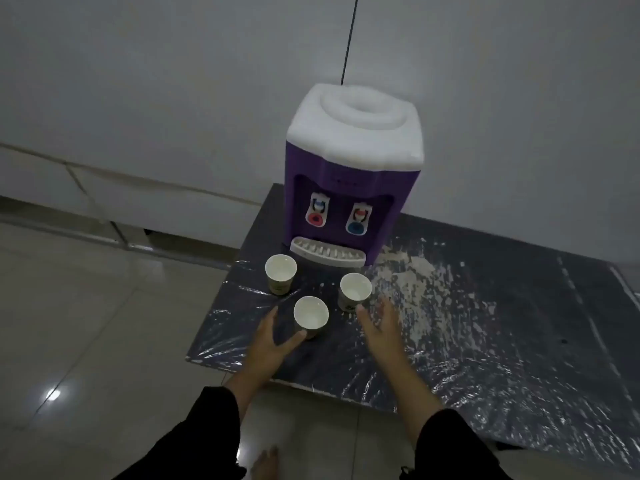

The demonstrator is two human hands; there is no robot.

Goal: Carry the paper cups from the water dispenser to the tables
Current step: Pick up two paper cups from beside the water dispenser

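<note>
Three white paper cups stand upright on a dark, plastic-wrapped table (pixel 485 341) in front of a purple and white water dispenser (pixel 349 181). The nearest cup (pixel 310 315) sits between my hands. My left hand (pixel 273 341) is open around its left side, thumb near the cup's base; whether it touches is unclear. My right hand (pixel 379 329) is open just below and right of the right cup (pixel 355 291). The left cup (pixel 280 273) stands apart, by the drip tray (pixel 327 252).
White smears cover the table's middle. The table's front edge runs near my forearms, its left edge beside the left cup. A glossy tiled floor (pixel 86 341) lies to the left, and my bare foot (pixel 265 464) is below. A white wall stands behind the dispenser.
</note>
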